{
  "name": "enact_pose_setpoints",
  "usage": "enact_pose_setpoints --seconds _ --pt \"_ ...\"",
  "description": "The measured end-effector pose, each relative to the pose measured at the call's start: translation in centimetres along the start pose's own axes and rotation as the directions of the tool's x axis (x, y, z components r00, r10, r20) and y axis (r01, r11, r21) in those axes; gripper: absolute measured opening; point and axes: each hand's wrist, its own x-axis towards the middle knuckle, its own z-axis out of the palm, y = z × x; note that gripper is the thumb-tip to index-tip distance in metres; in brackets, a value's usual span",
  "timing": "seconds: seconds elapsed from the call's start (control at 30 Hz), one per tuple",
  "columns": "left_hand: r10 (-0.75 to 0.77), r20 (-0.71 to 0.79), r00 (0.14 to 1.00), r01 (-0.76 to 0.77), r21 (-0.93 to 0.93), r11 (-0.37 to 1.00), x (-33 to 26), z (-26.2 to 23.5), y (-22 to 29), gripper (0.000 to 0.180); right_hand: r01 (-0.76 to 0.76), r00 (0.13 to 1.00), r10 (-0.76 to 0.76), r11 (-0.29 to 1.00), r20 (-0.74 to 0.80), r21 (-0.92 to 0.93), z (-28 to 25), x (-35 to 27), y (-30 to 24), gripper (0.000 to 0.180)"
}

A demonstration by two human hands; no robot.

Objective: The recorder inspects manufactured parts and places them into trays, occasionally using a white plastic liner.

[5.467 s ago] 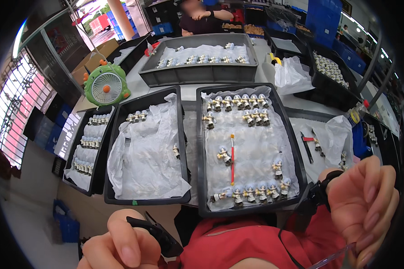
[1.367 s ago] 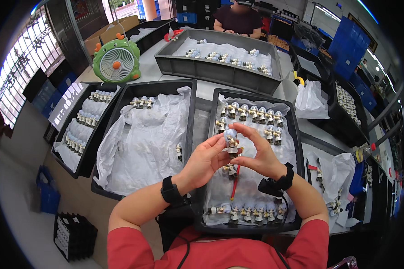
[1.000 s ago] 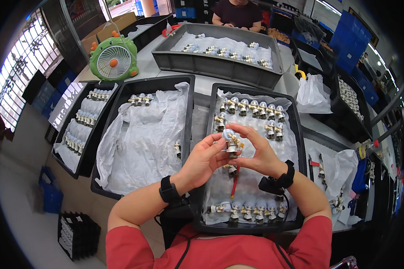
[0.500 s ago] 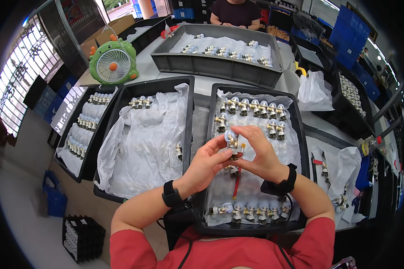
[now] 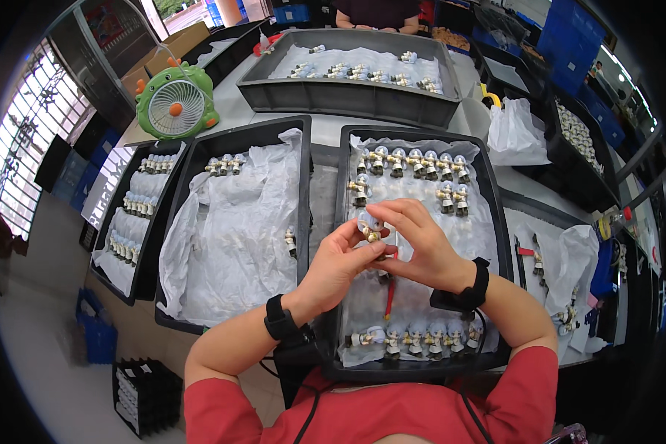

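My left hand (image 5: 334, 259) pinches a small figurine (image 5: 371, 228) with pale blue hair and a white and gold outfit. The fingers of my right hand (image 5: 425, 248) are curled about the figurine's head and close on it from the other side. Below my hands is a black tray (image 5: 505, 281) lined with white tissue, holding similar figurines in rows along its far and near ends. A slim red stick-like tool (image 5: 389, 300) shows beneath my right hand; its upper part is partly hidden, and I cannot tell whether the hand grips it.
A second black tray (image 5: 303, 200) and a narrower one (image 5: 142, 244) with figurine rows stand at left. A large grey bin (image 5: 348, 109) holds more figurines. A green fan (image 5: 176, 103), a white plastic bag (image 5: 518, 133) and a co-worker (image 5: 377, 13) are farther back.
The figurine has tilted and turned between my fingers, and my right fingers have come in closer around its head. The whole view has shifted slightly.
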Motion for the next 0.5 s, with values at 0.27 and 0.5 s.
enact_pose_setpoints --seconds 0.27,0.5 --pt "-0.009 -0.087 0.996 0.013 0.052 0.999 -0.7 -0.3 0.1 0.054 -0.067 0.984 0.100 0.973 -0.146 0.220 -6.8 2.2 -1.6 0.059" --pt "-0.021 -0.101 0.995 0.031 0.099 0.995 -0.5 0.6 0.0 0.053 -0.557 0.821 0.567 0.821 -0.068 0.124 -18.4 -4.1 2.5 0.021"
